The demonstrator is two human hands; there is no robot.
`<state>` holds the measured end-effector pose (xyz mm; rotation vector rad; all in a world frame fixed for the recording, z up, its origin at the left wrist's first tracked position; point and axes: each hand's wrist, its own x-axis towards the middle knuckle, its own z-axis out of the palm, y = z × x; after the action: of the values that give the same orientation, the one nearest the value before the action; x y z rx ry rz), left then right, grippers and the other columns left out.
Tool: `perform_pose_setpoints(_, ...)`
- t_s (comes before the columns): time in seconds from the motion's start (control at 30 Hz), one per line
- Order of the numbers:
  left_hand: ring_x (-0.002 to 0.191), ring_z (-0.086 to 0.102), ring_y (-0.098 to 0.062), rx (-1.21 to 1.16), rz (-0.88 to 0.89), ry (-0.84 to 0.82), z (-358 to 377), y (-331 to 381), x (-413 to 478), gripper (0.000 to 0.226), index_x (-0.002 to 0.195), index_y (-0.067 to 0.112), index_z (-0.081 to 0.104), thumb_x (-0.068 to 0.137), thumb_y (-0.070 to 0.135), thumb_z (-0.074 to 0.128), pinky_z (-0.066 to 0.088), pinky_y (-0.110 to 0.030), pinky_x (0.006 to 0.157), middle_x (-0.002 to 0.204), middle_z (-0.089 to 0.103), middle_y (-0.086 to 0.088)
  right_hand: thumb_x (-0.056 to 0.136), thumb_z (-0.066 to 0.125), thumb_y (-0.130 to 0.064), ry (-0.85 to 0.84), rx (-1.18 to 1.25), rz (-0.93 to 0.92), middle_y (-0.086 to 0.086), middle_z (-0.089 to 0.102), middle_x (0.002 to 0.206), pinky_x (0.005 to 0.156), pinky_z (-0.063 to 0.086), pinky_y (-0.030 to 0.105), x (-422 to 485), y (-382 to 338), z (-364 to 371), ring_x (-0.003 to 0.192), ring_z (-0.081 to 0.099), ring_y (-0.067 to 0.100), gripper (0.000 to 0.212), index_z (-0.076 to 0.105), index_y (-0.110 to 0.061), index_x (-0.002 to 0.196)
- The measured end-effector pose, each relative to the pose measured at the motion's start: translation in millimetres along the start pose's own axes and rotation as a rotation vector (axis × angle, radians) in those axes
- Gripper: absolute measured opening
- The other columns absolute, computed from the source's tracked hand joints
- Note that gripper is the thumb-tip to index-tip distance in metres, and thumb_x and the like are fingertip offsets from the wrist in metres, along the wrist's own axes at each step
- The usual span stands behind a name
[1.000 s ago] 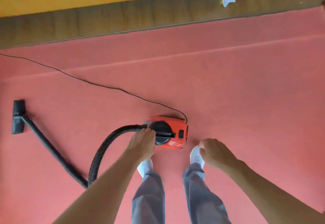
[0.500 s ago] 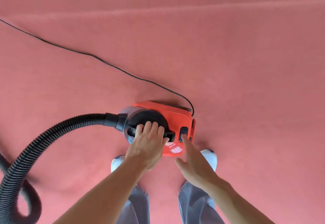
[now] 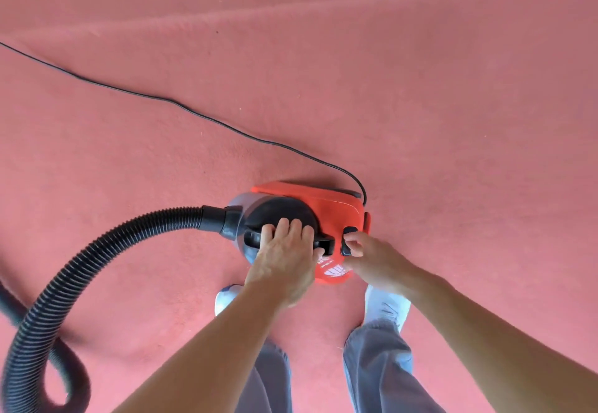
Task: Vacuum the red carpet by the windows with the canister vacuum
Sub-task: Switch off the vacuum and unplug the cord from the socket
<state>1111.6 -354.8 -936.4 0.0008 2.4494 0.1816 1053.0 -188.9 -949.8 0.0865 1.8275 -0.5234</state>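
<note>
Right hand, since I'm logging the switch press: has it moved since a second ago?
Yes. Judged against the canister vacuum, the right hand has come in from off its right end, and its fingers now touch the black switch on top.

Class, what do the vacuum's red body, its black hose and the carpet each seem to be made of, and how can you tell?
The vacuum body: probably hard moulded plastic; smooth, slightly glossy, rounded edges. The hose: likely flexible plastic or rubber; ribbed, curving freely. The carpet: seemingly felt-like low-pile textile; matt, fuzzy, with soft ridges.
</note>
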Motion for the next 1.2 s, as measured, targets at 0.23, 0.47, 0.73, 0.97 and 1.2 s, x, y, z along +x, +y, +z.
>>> perform_pose_setpoints(0.23,0.107,0.063,-0.032,-0.114,-0.049,-0.302,-110,2,-31,0.028,0.115,0.008,0.061,0.099,0.018,0.040,0.047,-0.035,0.080,0.118,0.066,-0.013,0.084,0.044,-0.019,0.137,-0.363,-0.186,0.017,0.071,0.096,0.080,0.055,0.039,-103,-59,-67,0.093,0.066,0.034,0.028,0.066,-0.003,0.090)
perform_pose_setpoints(0.47,0.101,0.064,-0.028,-0.155,-0.165,-0.296,-300,14,-158,0.029,0.108,0.011,0.066,0.099,0.023,0.040,0.047,-0.029,0.077,0.112,0.068,-0.012,0.092,0.041,-0.011,0.132,-0.573,-0.266,0.012,0.048,0.067,0.064,0.027,0.028,-299,-113,-157,0.073,0.045,0.026,0.036,0.032,-0.016,0.058)
perform_pose_setpoints(0.73,0.081,0.060,-0.025,-0.240,-0.258,0.101,-480,62,-298,0.029,0.095,0.013,0.062,0.102,0.029,0.039,0.048,-0.031,0.068,0.091,0.063,-0.008,0.080,0.041,-0.004,0.358,-0.486,-0.413,0.006,0.032,0.053,0.046,0.021,0.032,-488,-178,-253,0.051,0.030,0.023,0.027,0.032,-0.010,0.055)
perform_pose_setpoints(0.97,0.089,0.063,-0.017,-0.257,-0.167,0.126,-554,99,-421,0.029,0.110,0.017,0.065,0.103,0.035,0.043,0.050,-0.033,0.078,0.095,0.066,0.002,0.080,0.043,-0.010,0.519,-0.432,-0.644,0.017,0.033,0.058,0.054,0.026,0.033,-618,-218,-285,0.056,0.031,0.020,0.023,0.040,-0.006,0.057)
perform_pose_setpoints(1.2,0.102,0.061,-0.023,-0.203,-0.163,0.425,-603,120,-500,0.025,0.105,0.019,0.065,0.101,0.033,0.046,0.048,-0.033,0.084,0.112,0.068,-0.003,0.089,0.042,-0.017,0.657,-0.591,-0.806,0.021,0.069,0.100,0.075,0.054,0.047,-724,-232,-278,0.089,0.065,0.037,0.030,0.064,0.003,0.093)
